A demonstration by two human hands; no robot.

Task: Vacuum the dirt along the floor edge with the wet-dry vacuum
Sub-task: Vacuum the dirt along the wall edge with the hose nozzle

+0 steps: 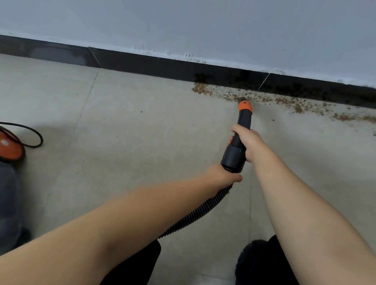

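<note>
Right hand (248, 145): your fingers grip the nozzle (240, 134).
Left hand (224, 176): your fingers grip the hose (192, 215).
Nozzle tip: in the dirt (281, 102) beside the baseboard (143, 64).

Indoor room, perhaps home: tiled floor (140, 123), dark skirting (143, 64), painted wall (188, 19).

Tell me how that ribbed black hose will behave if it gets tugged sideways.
The ribbed hose probably flexes rather than staying stiff: it already curves from the left hand. Likely light, since it hangs off the floor there.
</note>
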